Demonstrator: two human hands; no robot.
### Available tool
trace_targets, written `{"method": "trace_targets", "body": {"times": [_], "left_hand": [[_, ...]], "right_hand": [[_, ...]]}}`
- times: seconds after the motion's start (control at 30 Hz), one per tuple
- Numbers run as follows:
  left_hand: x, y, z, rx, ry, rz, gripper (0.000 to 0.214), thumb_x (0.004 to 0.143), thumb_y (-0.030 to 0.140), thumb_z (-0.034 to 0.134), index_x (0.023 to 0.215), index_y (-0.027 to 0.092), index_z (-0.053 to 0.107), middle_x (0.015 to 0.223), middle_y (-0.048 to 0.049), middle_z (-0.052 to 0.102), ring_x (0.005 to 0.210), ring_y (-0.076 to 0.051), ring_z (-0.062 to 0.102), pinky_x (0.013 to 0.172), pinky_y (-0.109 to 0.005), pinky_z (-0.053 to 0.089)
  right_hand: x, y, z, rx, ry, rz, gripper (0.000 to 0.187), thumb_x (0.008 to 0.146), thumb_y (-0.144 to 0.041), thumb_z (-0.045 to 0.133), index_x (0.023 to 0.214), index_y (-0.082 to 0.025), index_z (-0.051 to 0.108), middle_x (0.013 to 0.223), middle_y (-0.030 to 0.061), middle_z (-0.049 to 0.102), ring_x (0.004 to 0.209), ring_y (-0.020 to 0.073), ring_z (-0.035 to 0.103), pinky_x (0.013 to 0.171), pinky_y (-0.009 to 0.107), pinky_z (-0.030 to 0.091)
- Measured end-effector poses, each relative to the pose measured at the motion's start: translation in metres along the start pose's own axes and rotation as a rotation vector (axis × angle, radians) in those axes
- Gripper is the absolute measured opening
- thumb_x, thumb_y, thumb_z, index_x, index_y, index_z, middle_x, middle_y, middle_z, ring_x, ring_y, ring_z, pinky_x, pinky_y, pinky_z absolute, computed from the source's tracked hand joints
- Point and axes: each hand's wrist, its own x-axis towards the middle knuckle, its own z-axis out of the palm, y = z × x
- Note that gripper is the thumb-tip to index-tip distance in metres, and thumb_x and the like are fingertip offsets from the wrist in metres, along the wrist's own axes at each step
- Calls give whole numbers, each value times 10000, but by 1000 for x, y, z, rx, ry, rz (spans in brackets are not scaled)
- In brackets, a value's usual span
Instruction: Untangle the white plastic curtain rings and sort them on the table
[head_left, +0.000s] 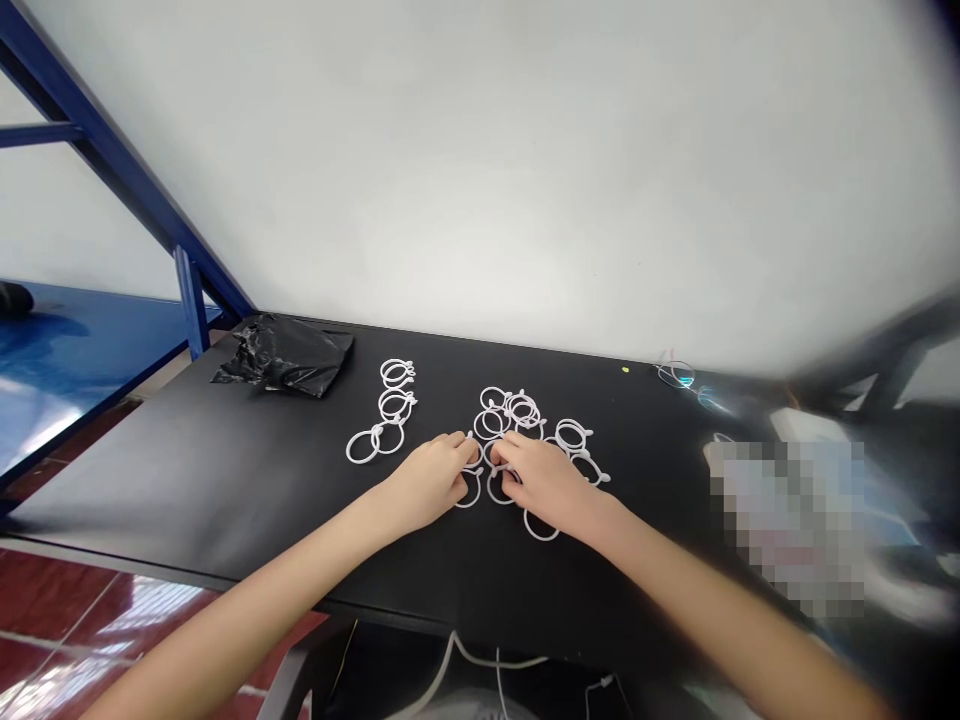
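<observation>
White rings with small knobs, like curtain rings, lie on the black tabletop (420, 560). My left hand (431, 478) is closed, its thumb and fingers pinching at a white ring (466, 506); the fingertips partly cover it. Just to the right, my right hand (546, 478) also has its fingers curled down on a white ring (490, 488). Several more rings (491, 437) are bunched just beyond both hands. One ring (541, 539) shows partly from under my right wrist. Left of my hands lies a separate row of rings (362, 463), some overlapping.
A crumpled black plastic bag (300, 355) lies at the back left. Eyeglasses (677, 375) rest near the wall at the back right. A blurred, pixelated package (787, 530) is at the right. Blue metal framing (127, 175) stands left. White cables (442, 675) hang below the front edge.
</observation>
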Motion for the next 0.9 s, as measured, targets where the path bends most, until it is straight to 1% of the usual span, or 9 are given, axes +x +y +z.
{"method": "trace_targets", "body": {"times": [0.07,0.17,0.27,0.37,0.47,0.57,0.67,0.8,0.9], "left_hand": [[0,-1,-7,-38,17,40,327,725,-15,422,959,162,566,921,-54,586,777,-190,581,697,-299,468],[-5,-3,-18,-32,157,123,348,772,7,433,1051,162,570,959,-65,621,807,-196,588,702,-306,464],[-10,-2,-29,53,340,213,396,820,28,439,1160,191,562,965,-61,664,957,-234,587,836,-373,451],[-8,-1,-36,68,429,240,382,834,59,458,1170,212,557,926,-33,678,1090,-254,563,1035,-500,328],[1,-2,-38,-128,361,195,366,807,111,507,1161,201,536,911,-23,647,987,-221,587,1041,-487,340],[13,-7,-36,-583,150,102,391,814,176,531,1202,205,488,857,-8,613,827,-176,587,821,-357,472],[24,-12,-32,-991,-39,-26,355,827,212,555,1172,205,476,757,26,584,726,-138,574,664,-268,460],[29,-13,-28,-1260,-36,-174,424,788,243,668,1172,218,491,812,8,607,718,-135,605,515,-201,404],[28,-13,-24,-1554,25,-258,393,796,265,686,1151,217,523,791,-2,611,763,-155,644,491,-186,424]], "right_hand": [[2,2,-4,49,-6,22,236,734,16,530,863,-169,600,854,27,619,707,157,579,610,270,400],[-4,7,-17,174,53,1,261,692,35,549,835,-179,589,838,11,612,737,146,568,641,255,409],[-14,13,-31,298,178,-98,234,757,14,538,849,-192,598,839,1,607,731,131,555,669,257,430],[-20,18,-38,410,298,-183,202,827,-32,529,876,-205,624,837,5,626,720,130,563,673,270,450],[-23,20,-38,502,425,-195,151,850,-85,565,885,-211,640,887,25,664,758,147,592,684,291,470],[-22,21,-35,566,468,-129,72,857,-152,616,870,-214,650,898,34,670,770,156,602,680,303,471],[-21,24,-35,713,425,-25,43,839,-220,677,870,-213,648,836,20,655,744,151,596,700,312,489],[-19,26,-39,951,323,42,210,790,-280,742,956,-201,641,914,44,672,771,157,628,725,327,537],[-19,25,-41,981,282,74,267,786,-300,745,1000,-190,630,1002,77,682,814,177,661,762,359,564]]}}
